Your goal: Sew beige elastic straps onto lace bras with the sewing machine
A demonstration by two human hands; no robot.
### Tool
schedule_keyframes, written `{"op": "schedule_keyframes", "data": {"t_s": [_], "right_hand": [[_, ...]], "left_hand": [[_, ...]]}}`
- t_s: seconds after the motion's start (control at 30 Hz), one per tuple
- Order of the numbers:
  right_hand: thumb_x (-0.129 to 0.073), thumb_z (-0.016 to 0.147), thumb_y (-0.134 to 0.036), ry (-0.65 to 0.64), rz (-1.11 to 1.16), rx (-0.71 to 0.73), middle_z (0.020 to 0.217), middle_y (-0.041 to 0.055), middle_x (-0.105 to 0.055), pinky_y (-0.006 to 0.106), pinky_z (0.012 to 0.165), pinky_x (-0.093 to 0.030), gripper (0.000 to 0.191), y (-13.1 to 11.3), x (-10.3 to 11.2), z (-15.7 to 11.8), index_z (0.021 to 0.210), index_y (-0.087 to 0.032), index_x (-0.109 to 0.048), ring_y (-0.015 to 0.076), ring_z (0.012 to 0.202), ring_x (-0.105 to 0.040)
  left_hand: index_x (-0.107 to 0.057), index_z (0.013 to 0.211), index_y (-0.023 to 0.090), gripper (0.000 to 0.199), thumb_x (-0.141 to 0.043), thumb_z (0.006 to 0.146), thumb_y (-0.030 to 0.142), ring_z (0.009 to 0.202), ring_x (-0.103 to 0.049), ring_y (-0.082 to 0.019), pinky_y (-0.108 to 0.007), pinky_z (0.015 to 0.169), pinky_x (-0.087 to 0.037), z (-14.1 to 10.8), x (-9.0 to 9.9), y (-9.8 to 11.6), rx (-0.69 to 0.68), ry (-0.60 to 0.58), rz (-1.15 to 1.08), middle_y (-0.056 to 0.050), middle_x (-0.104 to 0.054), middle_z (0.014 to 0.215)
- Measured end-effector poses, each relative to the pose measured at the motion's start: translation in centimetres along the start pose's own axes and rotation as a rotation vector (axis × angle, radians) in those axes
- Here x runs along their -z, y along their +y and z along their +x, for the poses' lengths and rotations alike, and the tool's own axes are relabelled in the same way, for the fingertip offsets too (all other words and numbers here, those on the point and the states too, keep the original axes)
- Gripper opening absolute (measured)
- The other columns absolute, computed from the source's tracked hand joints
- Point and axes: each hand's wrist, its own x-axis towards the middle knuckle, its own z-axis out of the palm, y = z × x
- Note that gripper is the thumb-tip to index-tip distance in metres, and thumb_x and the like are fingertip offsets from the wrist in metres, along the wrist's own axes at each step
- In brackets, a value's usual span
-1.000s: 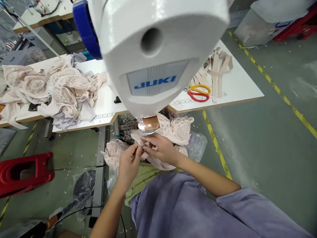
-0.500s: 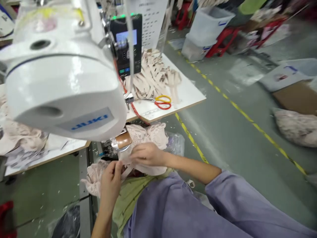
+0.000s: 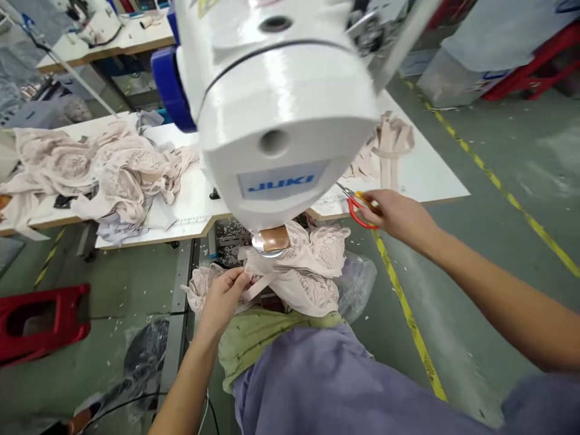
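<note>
Under the head of a white sewing machine (image 3: 290,115) lies a pale pink lace garment (image 3: 312,290), with cups and a strap hanging toward my lap. My left hand (image 3: 225,293) pinches the garment's edge just left of the machine's needle area. Out to the right, my right hand (image 3: 394,214) has its fingers closed on the handles of red and yellow scissors (image 3: 356,211) at the table's front edge. The scissors' blades point up and left over the white table (image 3: 435,175).
More pink lace garments (image 3: 122,163) are heaped on the left table. Beige straps (image 3: 392,145) lie on the right one. A red stool (image 3: 43,320) stands on the floor at left. Clear plastic bins (image 3: 457,75) are at back right.
My right hand has left the garment, moved up and right, and taken hold of the scissors. My left hand still pinches the garment. The view has turned leftward, showing more of the left table.
</note>
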Motion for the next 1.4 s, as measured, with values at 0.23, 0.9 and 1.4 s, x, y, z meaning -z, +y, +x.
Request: {"op": "schedule_keyframes", "data": {"t_s": [0.23,0.9,1.4], "right_hand": [[-0.063,0.081,-0.035,-0.126,0.372,0.299,0.119,0.0117,-0.067,0.035,0.071,-0.058,0.038,-9.1,-2.6,-11.9,0.117,-0.023,-0.06,0.0235,0.088,-0.069],[-0.069,0.078,-0.031,-0.037,0.65,0.327,0.113,0.0098,-0.067,0.036,0.076,-0.055,0.043,-12.4,-6.3,-11.6,0.118,-0.024,-0.054,0.0239,0.095,-0.068],[-0.067,0.085,-0.033,-0.21,0.691,0.303,0.115,0.0067,-0.071,0.032,0.073,-0.055,0.034,-13.7,-6.1,-9.5,0.119,-0.027,-0.064,0.0196,0.086,-0.069]], "left_hand": [[-0.072,0.093,0.018,0.032,-0.068,0.085,0.048,0.071,-0.059,-0.011,-0.02,0.063,-0.043,0.3,-0.9,-0.1,0.059,-0.064,-0.336,-0.003,-0.071,0.085],[-0.056,0.078,0.019,0.036,-0.048,0.096,0.049,0.065,-0.044,-0.01,-0.022,0.061,-0.035,-0.5,-1.7,0.7,-0.078,-0.003,0.055,0.003,-0.052,0.073],[-0.066,0.081,0.017,0.031,-0.058,0.09,0.046,0.066,-0.053,-0.012,-0.021,0.061,-0.04,-0.1,-1.8,0.6,-0.072,0.032,0.0,-0.001,-0.064,0.075]]}}
